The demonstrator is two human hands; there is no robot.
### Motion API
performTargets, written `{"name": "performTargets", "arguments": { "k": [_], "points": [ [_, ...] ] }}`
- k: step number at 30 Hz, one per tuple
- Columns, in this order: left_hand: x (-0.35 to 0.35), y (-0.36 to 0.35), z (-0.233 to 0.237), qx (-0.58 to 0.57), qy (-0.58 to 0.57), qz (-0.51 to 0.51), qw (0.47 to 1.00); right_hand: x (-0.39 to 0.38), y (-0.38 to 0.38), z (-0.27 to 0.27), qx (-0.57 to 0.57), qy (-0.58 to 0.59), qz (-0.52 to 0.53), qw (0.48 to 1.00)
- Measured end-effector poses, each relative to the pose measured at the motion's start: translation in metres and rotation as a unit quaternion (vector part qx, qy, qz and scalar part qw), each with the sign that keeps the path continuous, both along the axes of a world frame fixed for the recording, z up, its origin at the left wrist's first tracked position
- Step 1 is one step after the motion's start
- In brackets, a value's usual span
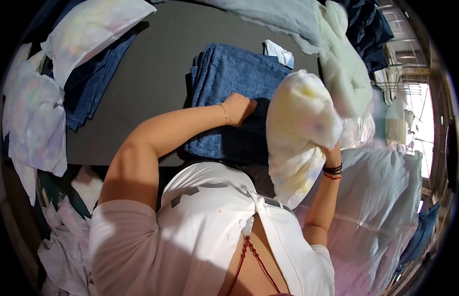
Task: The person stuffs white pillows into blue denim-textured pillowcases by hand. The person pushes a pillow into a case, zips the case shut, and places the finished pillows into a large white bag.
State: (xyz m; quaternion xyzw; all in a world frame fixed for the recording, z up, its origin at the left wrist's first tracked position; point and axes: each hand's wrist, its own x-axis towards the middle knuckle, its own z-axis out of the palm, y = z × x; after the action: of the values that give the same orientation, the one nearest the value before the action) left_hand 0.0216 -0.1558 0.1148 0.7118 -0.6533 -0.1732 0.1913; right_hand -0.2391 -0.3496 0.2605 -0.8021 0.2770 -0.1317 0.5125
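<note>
My left hand [240, 109] is closed over the folded dark blue cloth stack [239, 69] on the grey table [160, 54]; its fingers are curled, and whatever they grip is too small to make out. To the right, my right hand [332, 154] grips a bundled white cloth [301, 118] with pale yellow and pink patches. This bundle hangs beside the stack and covers part of its right side. Its folds hide most of the right fingers. A small white cloth [279, 53] lies at the stack's upper right corner.
Pale tinted cloths [37, 108] and more dark blue cloth [98, 79] lie at the left. White fluffy material [343, 64] lies at the upper right. A sheer whitish sheet [377, 197] hangs at the right. White scraps [66, 246] are heaped at the lower left.
</note>
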Motion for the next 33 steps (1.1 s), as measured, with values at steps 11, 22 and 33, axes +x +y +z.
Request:
{"name": "performTargets", "arguments": {
  "k": [11,22,33],
  "points": [
    [0.028,-0.068,0.036,-0.202,0.248,0.111,0.941,0.076,0.075,-0.017,-0.203,0.146,0.359,0.899],
    [0.017,-0.007,0.065,-0.279,0.168,0.000,0.946,0.100,0.034,-0.039,-0.263,0.176,0.207,0.926],
    [-0.067,0.048,0.055,-0.247,0.446,0.292,0.809,0.061,0.023,-0.057,-0.201,-0.038,-0.088,0.975]
  ]
}}
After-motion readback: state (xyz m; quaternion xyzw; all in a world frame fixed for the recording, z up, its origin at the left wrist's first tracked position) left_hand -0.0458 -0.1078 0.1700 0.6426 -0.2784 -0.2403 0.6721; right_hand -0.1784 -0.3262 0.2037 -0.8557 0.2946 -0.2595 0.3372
